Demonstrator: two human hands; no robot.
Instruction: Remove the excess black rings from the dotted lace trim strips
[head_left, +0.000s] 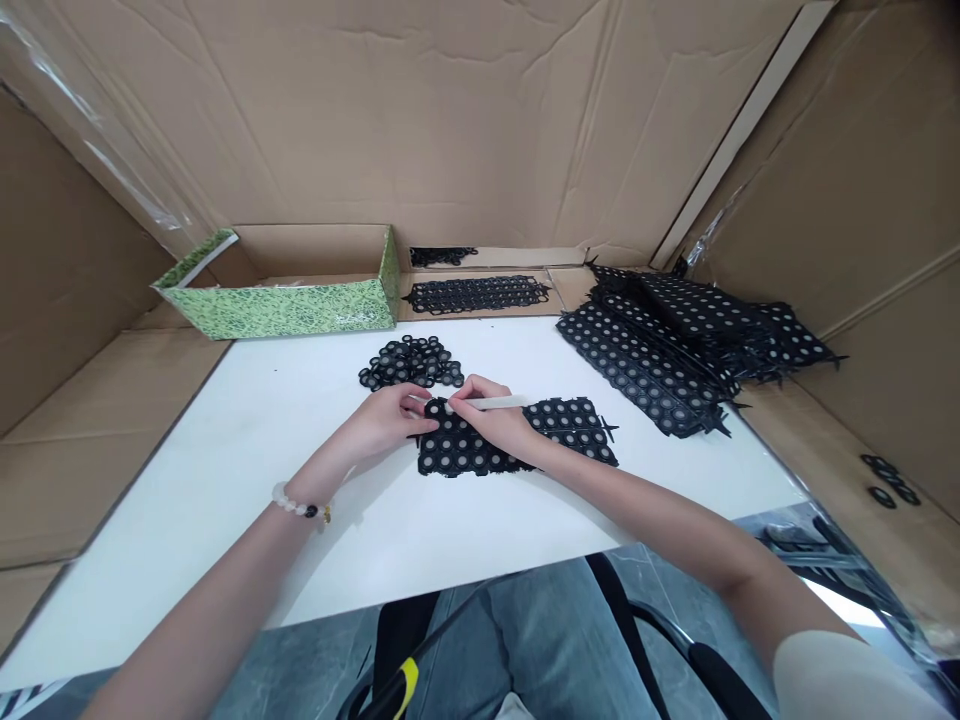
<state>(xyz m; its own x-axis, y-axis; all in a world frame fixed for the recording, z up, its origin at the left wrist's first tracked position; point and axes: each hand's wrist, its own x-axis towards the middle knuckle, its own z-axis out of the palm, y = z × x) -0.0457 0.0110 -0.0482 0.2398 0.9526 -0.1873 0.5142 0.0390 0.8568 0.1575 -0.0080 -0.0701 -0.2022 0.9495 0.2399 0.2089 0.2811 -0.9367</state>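
Observation:
On the white table lies a black sheet (461,452) set with rows of round discs with grey centres. My left hand (394,415) is at the sheet's left end, thumb and fingers closed round its top left corner; whether a loose piece is between them is hidden. My right hand (499,420) rests over the middle of the sheet and grips a white pen-like stick (499,402), its tip near the upper left discs. Just behind the hands sits a heap of loose black rings (412,362).
A green patterned open box (292,308) stands at the back left. A black openwork sheet (480,293) lies at the back middle. Stacked disc-filled sheets (645,350) cover the back right. Several loose black rings (890,480) lie on cardboard at the right. Cardboard walls (450,120) enclose the table (360,560).

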